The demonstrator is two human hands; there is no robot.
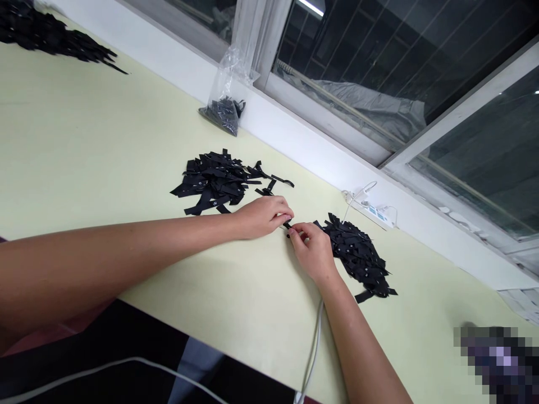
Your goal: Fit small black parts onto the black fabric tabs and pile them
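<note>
Between my two hands is a short black fabric strip (288,225), mostly covered by the fingers. My left hand (264,217) pinches its upper end between thumb and fingertips. Just to the lower right, my right hand (312,247) grips the other end, fingers curled and thumb pressed in. A heap of black strips (214,180) lies beyond my left forearm, some with small white marks. Several loose strips (269,186) are scattered at its right side. Another pile of black strips (357,252) sits close to the right of my right hand.
A clear plastic bag (225,106) with black pieces stands against the white ledge below the windows. A white power strip (373,212) with cables lies by the wall. More black strips (54,36) are at the far left. A white cable (314,353) runs beside my right forearm over the table's edge.
</note>
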